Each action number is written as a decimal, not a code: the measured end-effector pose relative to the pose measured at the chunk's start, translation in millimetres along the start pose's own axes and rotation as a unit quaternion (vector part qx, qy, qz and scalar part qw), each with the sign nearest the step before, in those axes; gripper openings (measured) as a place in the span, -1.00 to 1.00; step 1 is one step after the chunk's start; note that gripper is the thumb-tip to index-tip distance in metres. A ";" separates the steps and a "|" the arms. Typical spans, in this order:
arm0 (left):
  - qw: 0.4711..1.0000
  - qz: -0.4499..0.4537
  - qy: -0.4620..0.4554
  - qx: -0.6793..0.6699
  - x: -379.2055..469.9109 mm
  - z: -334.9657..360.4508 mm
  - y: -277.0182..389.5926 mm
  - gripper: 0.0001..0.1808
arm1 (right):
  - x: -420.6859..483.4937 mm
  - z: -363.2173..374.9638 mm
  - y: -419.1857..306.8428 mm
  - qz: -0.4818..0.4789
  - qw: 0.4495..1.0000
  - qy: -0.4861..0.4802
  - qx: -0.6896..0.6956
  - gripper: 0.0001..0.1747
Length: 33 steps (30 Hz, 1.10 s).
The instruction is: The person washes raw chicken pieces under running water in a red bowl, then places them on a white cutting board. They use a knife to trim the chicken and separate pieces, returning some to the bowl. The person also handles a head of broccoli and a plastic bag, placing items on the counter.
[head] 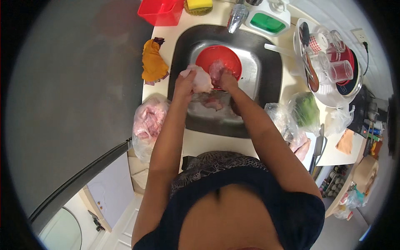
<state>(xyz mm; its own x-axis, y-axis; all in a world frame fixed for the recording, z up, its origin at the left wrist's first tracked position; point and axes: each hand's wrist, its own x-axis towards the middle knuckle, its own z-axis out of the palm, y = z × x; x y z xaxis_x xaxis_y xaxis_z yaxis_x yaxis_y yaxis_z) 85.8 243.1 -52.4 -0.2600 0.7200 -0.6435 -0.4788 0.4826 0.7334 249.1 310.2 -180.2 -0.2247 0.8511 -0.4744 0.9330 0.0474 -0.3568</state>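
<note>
Over the left side of the sink (225,128), my left hand (186,82) grips a pale piece of raw poultry (201,80) that overlaps the rim of a red plastic bowl (231,56). My right hand (228,80) is closed on a pinkish piece of raw meat (216,70) inside that bowl; its fingertips are partly hidden. Below the bowl, another raw piece (213,103) lies on the sink floor. A dark object beside my right forearm is mostly covered.
A plastic bag of raw meat (150,120) sits left of the sink, near an orange cloth (153,61). The faucet (237,18) and soap dispenser (268,20) stand behind. At right are a dish rack (328,93), bagged greens (304,109) and a knife (318,145) beside raw poultry (301,148).
</note>
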 end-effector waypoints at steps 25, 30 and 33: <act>0.925 0.238 -0.130 0.266 23.3 1.3 -10.4 -0.70 | -80.7 -181.7 9.3 -0.184 0.871 -0.234 0.390 -0.73; 0.938 0.171 -0.277 0.119 -9.0 26.8 15.2 -0.71 | -95.9 -206.4 -6.9 -0.189 0.780 -0.317 0.505 -0.74; 0.943 0.022 -0.333 0.001 -34.7 37.3 17.3 -0.60 | -94.2 -194.6 -15.2 -0.115 0.776 -0.272 0.557 -0.72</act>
<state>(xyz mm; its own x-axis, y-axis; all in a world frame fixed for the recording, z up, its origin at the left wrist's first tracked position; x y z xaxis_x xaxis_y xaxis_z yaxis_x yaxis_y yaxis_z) 117.8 245.0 -9.2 0.3041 0.8927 -0.3325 -0.4782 0.4449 0.7572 310.8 331.0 26.4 -0.7179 0.5256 -0.4565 0.0968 -0.5740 -0.8131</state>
